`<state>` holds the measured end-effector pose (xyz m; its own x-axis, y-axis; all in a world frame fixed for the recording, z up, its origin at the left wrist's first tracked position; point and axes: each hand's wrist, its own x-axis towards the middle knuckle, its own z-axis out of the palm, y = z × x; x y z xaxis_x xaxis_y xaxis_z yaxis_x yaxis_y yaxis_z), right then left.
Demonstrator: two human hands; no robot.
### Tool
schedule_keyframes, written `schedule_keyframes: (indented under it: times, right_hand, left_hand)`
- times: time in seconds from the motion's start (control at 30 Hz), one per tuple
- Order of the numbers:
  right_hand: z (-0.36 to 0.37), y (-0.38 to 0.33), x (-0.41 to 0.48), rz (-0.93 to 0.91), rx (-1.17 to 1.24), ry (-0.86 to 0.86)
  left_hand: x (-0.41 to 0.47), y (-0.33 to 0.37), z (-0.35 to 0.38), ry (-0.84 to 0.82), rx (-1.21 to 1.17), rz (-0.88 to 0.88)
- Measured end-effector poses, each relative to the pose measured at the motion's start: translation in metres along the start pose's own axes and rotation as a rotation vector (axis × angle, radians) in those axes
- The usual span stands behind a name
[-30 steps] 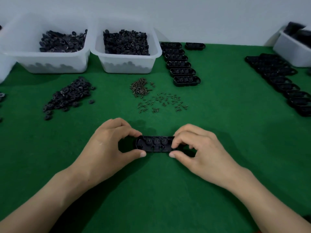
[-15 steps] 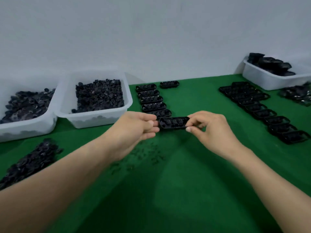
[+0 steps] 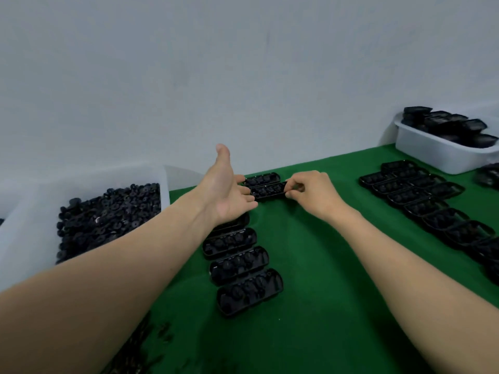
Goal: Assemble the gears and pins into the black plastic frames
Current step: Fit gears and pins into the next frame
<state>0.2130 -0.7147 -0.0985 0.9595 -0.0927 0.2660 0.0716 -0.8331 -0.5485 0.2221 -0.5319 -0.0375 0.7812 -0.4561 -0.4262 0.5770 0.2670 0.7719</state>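
Frame (image 3: 267, 190) sits at the far end of the middle column (image 3: 239, 265) of filled frames, just in front of the farthest frame (image 3: 261, 178) and parallel to it. Its long axis runs left to right across the view. Cannot tell if it rests on the counter (image 3: 310, 279) or hangs just above.

Right hand (image 3: 310, 194): fingers (image 3: 293, 184) curled, pinching the frame's right end. It has the only sure hold.

Left hand (image 3: 226, 193): spread wide, thumb up, fingers (image 3: 247, 205) straight and reaching to the frame's left end. It holds nothing; contact with the frame is unclear.

The frame lies between the two hands, its ends pointing at each.

Judgement: placing step, the frame going into line with the column. The move turns on keeping the long axis square to the column; the right hand steers and the left can only nudge.

Gear bin (image 3: 108, 220) lies left, well apart.
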Motion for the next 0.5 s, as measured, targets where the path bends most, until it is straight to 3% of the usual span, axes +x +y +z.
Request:
schedule_keyframes:
  times: [0.27,0.5]
  right_hand:
    - [0.007,0.007,0.008,-0.042,-0.044,-0.047]
    - [0.001,0.002,0.000,0.053,-0.042,-0.028]
  left_hand:
    - [0.004,-0.003,0.001,-0.004,0.022,-0.019]
    - [-0.006,0.003,-0.007,0.004,-0.023,0.024]
